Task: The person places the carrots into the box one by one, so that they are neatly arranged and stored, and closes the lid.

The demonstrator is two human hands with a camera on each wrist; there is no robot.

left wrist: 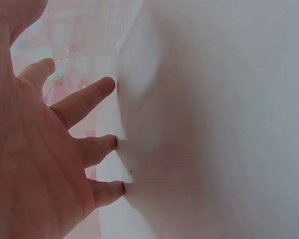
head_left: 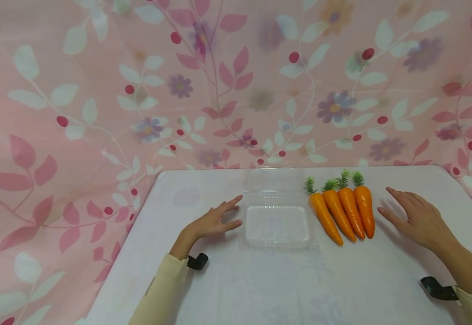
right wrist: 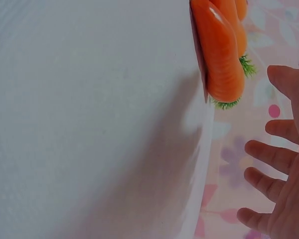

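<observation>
In the head view a clear plastic clamshell box point(head_left: 277, 243) lies with its lid point(head_left: 274, 181) folded back, away from the person. Just left of it is my left hand point(head_left: 211, 221), fingers spread and holding nothing; the fingertips come close to the box's left side. Several orange carrots point(head_left: 344, 214) with green tops lie side by side to the right of the box. My right hand point(head_left: 416, 219) hovers right of the carrots, fingers extended and apart from them. The right wrist view shows the nearest carrot point(right wrist: 222, 55) beyond the thumb, with a gap between.
A white cloth covers the table point(head_left: 260, 289), whose far edge runs just behind the box lid and carrot tops. Behind it hangs a pink floral curtain point(head_left: 236, 90). Black wrist straps point(head_left: 197, 261) show at both cuffs.
</observation>
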